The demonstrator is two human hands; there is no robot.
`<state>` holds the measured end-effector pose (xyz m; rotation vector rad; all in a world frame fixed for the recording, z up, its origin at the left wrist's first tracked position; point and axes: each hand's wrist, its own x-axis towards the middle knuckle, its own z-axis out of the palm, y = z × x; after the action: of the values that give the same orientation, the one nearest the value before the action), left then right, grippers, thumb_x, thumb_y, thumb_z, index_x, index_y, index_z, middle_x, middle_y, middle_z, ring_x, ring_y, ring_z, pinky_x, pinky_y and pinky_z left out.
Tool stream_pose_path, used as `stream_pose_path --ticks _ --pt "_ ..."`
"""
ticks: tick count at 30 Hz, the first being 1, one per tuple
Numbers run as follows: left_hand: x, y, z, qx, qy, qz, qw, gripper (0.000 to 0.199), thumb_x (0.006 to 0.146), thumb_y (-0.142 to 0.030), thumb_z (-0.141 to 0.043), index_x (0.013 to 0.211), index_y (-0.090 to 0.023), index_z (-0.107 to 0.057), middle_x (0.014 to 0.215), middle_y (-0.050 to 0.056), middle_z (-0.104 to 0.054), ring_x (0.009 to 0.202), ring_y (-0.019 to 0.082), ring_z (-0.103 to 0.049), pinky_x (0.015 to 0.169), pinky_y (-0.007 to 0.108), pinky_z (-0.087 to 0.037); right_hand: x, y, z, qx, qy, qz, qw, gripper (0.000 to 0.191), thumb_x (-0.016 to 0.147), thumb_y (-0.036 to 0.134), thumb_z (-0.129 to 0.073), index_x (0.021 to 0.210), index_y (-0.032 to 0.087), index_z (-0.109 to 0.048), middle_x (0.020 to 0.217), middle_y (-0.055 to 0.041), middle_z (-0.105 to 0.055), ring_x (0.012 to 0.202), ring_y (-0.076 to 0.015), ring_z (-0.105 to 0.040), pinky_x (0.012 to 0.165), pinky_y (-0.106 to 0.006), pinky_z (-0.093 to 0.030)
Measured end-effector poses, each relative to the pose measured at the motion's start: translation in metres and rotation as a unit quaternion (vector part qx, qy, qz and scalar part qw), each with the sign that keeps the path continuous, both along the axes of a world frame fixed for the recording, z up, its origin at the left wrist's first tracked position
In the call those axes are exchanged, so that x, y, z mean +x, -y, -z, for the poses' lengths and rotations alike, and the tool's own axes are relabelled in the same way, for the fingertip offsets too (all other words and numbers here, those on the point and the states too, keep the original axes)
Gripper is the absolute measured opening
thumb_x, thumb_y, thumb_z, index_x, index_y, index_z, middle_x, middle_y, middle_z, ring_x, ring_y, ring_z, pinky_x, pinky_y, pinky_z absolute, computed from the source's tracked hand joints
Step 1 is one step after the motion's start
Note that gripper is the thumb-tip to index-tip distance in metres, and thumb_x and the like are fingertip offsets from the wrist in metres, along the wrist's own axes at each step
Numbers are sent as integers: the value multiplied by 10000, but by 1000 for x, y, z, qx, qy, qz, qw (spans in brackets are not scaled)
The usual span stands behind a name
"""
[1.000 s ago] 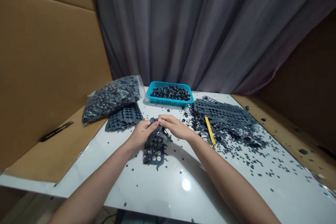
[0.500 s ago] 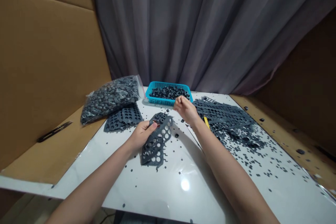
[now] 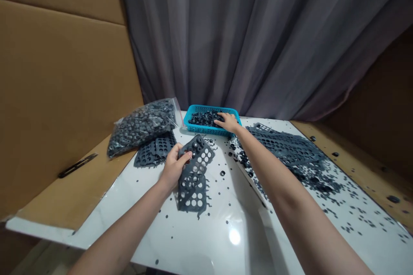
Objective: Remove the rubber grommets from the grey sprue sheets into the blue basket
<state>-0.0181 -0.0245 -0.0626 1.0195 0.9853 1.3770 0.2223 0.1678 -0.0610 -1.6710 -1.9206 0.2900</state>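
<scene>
My left hand (image 3: 176,164) grips the upper left edge of a dark perforated rubber sheet (image 3: 193,189), thumb on top; the sheet has rows of round holes. Farther back, my right hand (image 3: 227,122) reaches over the near right rim of a blue basket (image 3: 190,125), its fingers apart on the small black pieces (image 3: 204,118) inside. Whether any piece is between those fingers is too small to tell.
At the left, a clear bag (image 3: 142,124) full of black parts leans on more perforated sheets (image 3: 151,152). A black cutter (image 3: 77,165) lies on cardboard. Stacked sheets (image 3: 284,144) and scattered black scraps cover the right side. A grey curtain (image 3: 213,34) hangs behind.
My right hand has moved forward from above the table into the basket, and its closed fingers have spread. My left hand still grips the sheet. The view has shifted slightly.
</scene>
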Motion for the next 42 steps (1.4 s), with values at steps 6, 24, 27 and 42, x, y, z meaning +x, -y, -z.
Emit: stream_pose_path --ticks 6,24,27,42 --pt "4 -4 2 -92 64 25 993 341 668 -350 -707 942 -187 -588 705 -9 -630 594 109 -573 555 201 -454 -10 37 -21 74 8 1 997 303 849 347 -485 1077 169 -574 1207 -135 -534 1138 -302 -419 936 -430 -331" --pt "-3 9 -13 123 -112 63 984 200 741 -352 -638 787 -165 -582 750 0 -574 735 138 -530 681 218 -412 -80 200 -47 53 47 -229 971 265 848 365 -537 680 198 -418 639 15 -529 571 -127 -435 605 -262 -247" --pt "-3 6 -9 111 -121 65 984 249 746 -399 -631 713 -167 -548 650 -28 -510 631 113 -481 604 207 -381 -80 203 -45 49 38 -248 967 267 852 361 -532 677 197 -415 638 23 -517 562 -116 -420 589 -253 -244" --pt "0 5 -4 77 -101 89 988 386 758 -495 -592 601 -143 -570 565 -19 -518 562 109 -452 542 218 -350 -88 203 -34 -85 -233 -271 930 346 841 422 -499 600 196 -398 574 42 -379 562 -115 -359 570 -245 -286"
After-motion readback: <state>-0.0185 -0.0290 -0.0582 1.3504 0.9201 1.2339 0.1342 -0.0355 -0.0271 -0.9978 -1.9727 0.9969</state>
